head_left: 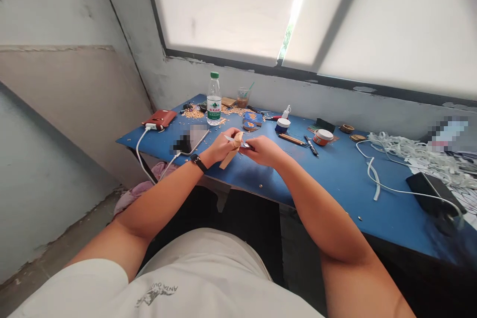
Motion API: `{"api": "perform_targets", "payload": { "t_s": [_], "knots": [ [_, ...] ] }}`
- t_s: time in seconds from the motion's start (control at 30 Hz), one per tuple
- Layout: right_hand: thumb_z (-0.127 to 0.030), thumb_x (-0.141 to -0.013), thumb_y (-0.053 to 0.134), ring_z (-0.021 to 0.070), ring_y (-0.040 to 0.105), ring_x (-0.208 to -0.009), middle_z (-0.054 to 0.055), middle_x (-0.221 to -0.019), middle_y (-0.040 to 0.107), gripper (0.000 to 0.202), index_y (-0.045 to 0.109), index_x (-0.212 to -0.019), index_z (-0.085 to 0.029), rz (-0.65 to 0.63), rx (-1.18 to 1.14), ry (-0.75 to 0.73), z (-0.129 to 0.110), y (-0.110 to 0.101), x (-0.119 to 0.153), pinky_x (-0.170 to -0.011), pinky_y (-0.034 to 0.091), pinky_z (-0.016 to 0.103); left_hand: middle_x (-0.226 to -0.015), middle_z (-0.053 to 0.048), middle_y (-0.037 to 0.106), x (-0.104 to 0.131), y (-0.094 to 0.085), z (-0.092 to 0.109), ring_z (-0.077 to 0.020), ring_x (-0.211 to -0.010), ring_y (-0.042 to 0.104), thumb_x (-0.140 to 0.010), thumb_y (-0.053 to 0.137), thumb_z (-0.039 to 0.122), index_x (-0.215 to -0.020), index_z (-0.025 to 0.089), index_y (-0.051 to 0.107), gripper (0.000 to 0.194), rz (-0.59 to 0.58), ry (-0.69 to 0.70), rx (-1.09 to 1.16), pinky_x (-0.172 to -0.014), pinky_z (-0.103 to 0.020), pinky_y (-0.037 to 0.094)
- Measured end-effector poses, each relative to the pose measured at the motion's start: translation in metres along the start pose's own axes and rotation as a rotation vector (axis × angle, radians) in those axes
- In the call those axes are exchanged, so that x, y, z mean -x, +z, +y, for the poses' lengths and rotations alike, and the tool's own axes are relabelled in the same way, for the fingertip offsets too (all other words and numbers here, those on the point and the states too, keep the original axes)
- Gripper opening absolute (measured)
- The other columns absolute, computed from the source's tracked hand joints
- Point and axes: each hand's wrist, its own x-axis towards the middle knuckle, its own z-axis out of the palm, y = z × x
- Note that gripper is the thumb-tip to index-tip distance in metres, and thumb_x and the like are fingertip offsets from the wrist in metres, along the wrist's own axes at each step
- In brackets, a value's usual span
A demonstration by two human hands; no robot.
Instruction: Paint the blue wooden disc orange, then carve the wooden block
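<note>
My left hand [222,147], with a black watch on its wrist, is closed around a pale strip of wood [228,158] that slants over the table's front edge. Right beside it, my right hand [262,150] is closed on a small tool, seemingly a knife, whose metal part [245,145] meets the wood. Most of the tool is hidden by the fingers. A phone [195,142] with a white cable lies left of my left hand. Beyond the hands are blue and wooden pieces [252,119] on the table.
The blue table [337,174] carries a water bottle [213,104], a cup [243,96], wood shavings [194,114], a brown case [161,119], a blue jar [282,125], an orange jar [322,137], pencils [292,139], a pen [311,146] and a black box [434,193].
</note>
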Motion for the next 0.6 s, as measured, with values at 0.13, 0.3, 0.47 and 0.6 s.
{"api": "perform_targets", "payload": {
  "t_s": [0.13, 0.3, 0.47, 0.6],
  "knots": [
    [-0.065, -0.127, 0.062, 0.0215, 0.050, -0.077, 0.001, -0.077, 0.059, 0.057, 0.066, -0.085, -0.026, 0.023, -0.015, 0.050, 0.002, 0.003, -0.001, -0.076, 0.033, 0.039, -0.105, -0.003, 0.068, 0.002, 0.002, -0.001, -0.0214, -0.096, 0.058, -0.104, 0.077, 0.063, -0.110, 0.023, 0.067, 0.042, 0.007, 0.024, 0.008, -0.085, -0.032, 0.051],
    [-0.074, -0.123, 0.071, 0.0215, 0.052, -0.077, 0.002, -0.078, 0.061, 0.063, 0.062, -0.081, -0.027, 0.031, 0.037, 0.098, 0.007, 0.004, -0.001, -0.074, 0.031, 0.039, -0.093, -0.002, 0.065, 0.002, 0.004, -0.003, -0.0221, -0.085, 0.059, -0.110, 0.073, 0.071, -0.110, 0.025, 0.065, 0.047, -0.044, -0.047, 0.075, -0.075, -0.034, 0.049],
    [-0.066, -0.126, 0.068, 0.0224, 0.052, -0.079, 0.004, -0.083, 0.065, 0.054, 0.069, -0.090, -0.026, 0.050, 0.057, 0.010, 0.004, 0.003, 0.001, -0.076, 0.033, 0.038, -0.088, -0.001, 0.061, -0.003, 0.007, -0.014, -0.0215, -0.082, 0.055, -0.109, 0.073, 0.073, -0.103, 0.026, 0.063, 0.048, -0.040, -0.108, 0.148, -0.074, -0.035, 0.047],
    [-0.056, -0.129, 0.064, 0.0229, 0.051, -0.077, 0.004, -0.083, 0.066, 0.043, 0.074, -0.100, -0.025, 0.038, 0.068, -0.071, 0.001, 0.000, 0.005, -0.078, 0.034, 0.039, -0.084, 0.001, 0.056, -0.006, 0.012, -0.021, -0.0199, -0.079, 0.049, -0.109, 0.075, 0.069, -0.098, 0.026, 0.060, 0.047, -0.010, -0.143, 0.192, -0.074, -0.034, 0.045]
  ]
}}
